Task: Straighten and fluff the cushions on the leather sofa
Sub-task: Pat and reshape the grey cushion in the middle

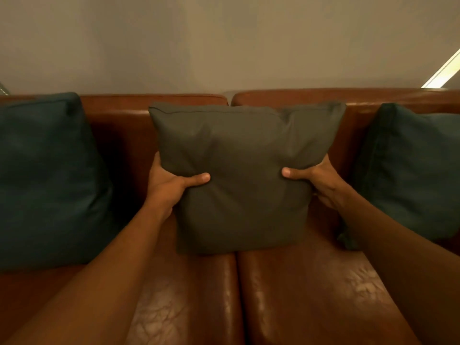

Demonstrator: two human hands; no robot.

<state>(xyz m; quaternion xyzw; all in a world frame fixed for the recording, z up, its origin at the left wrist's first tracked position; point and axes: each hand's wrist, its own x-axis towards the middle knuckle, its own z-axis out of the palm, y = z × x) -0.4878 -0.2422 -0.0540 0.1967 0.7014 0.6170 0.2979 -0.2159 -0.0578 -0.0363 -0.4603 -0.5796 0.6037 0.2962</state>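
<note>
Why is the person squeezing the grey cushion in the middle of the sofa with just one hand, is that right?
Not quite. The head view shows both hands on the grey cushion: the left hand and the right hand squeeze its sides. It does stand in the middle of the sofa.

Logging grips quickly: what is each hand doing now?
Left hand: closed on the grey cushion.
Right hand: closed on the same cushion.
</note>
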